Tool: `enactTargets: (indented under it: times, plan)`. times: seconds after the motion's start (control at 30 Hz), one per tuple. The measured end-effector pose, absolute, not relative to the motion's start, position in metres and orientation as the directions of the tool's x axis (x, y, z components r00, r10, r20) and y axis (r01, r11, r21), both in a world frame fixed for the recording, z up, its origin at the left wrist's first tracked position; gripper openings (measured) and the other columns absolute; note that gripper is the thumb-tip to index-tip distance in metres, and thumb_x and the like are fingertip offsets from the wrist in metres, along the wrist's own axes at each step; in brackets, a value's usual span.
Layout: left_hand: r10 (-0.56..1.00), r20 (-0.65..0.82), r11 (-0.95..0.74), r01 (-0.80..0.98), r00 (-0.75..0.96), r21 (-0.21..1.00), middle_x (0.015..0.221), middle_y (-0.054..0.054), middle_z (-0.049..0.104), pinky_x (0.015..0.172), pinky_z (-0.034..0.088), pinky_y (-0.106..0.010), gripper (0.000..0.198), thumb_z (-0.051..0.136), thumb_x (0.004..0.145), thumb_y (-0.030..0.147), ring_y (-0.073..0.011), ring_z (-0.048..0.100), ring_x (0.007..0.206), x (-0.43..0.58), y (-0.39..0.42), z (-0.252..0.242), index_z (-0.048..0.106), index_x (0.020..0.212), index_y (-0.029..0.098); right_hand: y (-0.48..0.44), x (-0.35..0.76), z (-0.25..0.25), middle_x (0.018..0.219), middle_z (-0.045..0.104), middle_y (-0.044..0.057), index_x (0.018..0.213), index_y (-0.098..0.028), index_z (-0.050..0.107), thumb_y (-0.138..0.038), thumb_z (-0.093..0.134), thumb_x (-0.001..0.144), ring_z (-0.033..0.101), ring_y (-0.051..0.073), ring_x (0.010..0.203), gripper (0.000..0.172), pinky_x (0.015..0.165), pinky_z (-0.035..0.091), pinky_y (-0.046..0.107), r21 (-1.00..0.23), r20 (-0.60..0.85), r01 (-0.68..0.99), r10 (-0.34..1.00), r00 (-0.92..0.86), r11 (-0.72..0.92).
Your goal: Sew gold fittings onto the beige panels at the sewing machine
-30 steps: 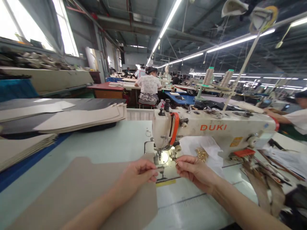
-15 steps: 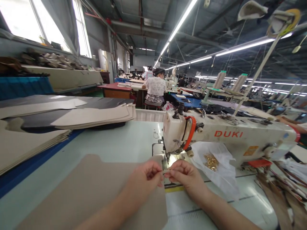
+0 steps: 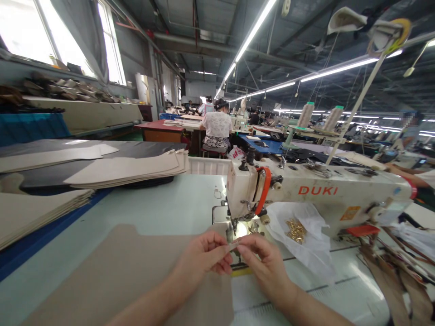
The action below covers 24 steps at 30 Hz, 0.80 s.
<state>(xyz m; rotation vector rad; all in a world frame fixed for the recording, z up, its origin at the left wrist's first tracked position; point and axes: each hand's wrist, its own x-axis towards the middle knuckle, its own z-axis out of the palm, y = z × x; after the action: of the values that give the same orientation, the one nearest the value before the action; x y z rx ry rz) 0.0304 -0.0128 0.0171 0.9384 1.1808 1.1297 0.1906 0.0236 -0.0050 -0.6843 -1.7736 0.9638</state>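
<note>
My left hand point(image 3: 203, 256) and my right hand point(image 3: 261, 259) meet fingertip to fingertip just in front of the needle of a white DUKI sewing machine point(image 3: 316, 194). Both pinch a small tan strip point(image 3: 234, 245) between thumb and fingers. Under my left forearm a large tan cut panel point(image 3: 112, 276) lies flat on the pale green table point(image 3: 163, 203). Right of the needle, an open white plastic bag point(image 3: 306, 244) holds a heap of small gold metal fittings point(image 3: 295, 230).
Stacks of tan and dark cut panels point(image 3: 125, 167) fill the table's left side. Brown straps point(image 3: 397, 276) lie at the right edge. Two thread cones point(image 3: 306, 114) stand on a rack behind the machine. A seated person in white point(image 3: 217, 127) works further back.
My right hand has moved left from beside the needle plate until its fingertips met those of my left hand. The view has shifted slightly, so the machine sits further right.
</note>
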Motion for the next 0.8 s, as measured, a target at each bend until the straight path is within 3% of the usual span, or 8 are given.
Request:
enactTargets:
  times: [0.2,0.43,0.67,0.8]
  plan:
    - [0.976,-0.217,0.215,-0.178,0.004,0.96,0.051,0.002,0.064,0.046,0.044,-0.021,0.031,0.071,0.056,0.038,-0.0113,0.06,0.044,0.033,-0.014,0.019,0.051,0.066,0.017,0.02,0.189,-0.002,0.078,0.067,0.002,0.079,-0.018,0.062,-0.014,0.056,0.082,0.062,0.013,0.074,0.007,0.07,0.048,0.021,-0.695,0.658,0.108,0.688,-0.306,0.711]
    - [0.978,-0.207,0.207,-0.121,0.008,0.971,0.051,0.003,0.064,0.047,0.045,-0.022,0.025,0.066,0.058,0.036,-0.0124,0.06,0.044,0.037,-0.014,0.015,0.051,0.066,0.017,0.018,0.188,-0.005,0.071,0.063,0.001,0.08,-0.017,0.062,-0.013,0.055,0.08,0.059,0.012,0.066,0.007,0.063,0.048,0.02,-0.722,0.631,0.136,0.727,-0.27,0.678]
    - [0.999,0.024,-0.02,0.159,-0.026,0.987,0.056,0.003,0.062,0.054,0.047,-0.025,0.009,0.055,0.07,0.027,-0.0138,0.06,0.053,0.038,-0.022,0.009,0.054,0.067,0.019,0.019,0.187,-0.006,0.071,0.064,0.001,0.081,-0.017,0.061,-0.01,0.054,0.079,0.059,0.012,0.065,0.011,0.063,0.046,0.02,-0.623,0.696,0.204,0.654,-0.297,0.755]
    - [0.991,0.131,-0.119,0.296,-0.018,0.948,0.057,0.003,0.06,0.054,0.042,-0.022,0.013,0.053,0.074,0.025,-0.0131,0.057,0.055,0.038,-0.027,0.01,0.057,0.063,0.019,0.017,0.187,-0.006,0.076,0.066,0.003,0.085,-0.017,0.063,-0.009,0.053,0.08,0.061,0.012,0.07,0.013,0.067,0.046,0.02,-0.59,0.694,0.225,0.63,-0.349,0.775]
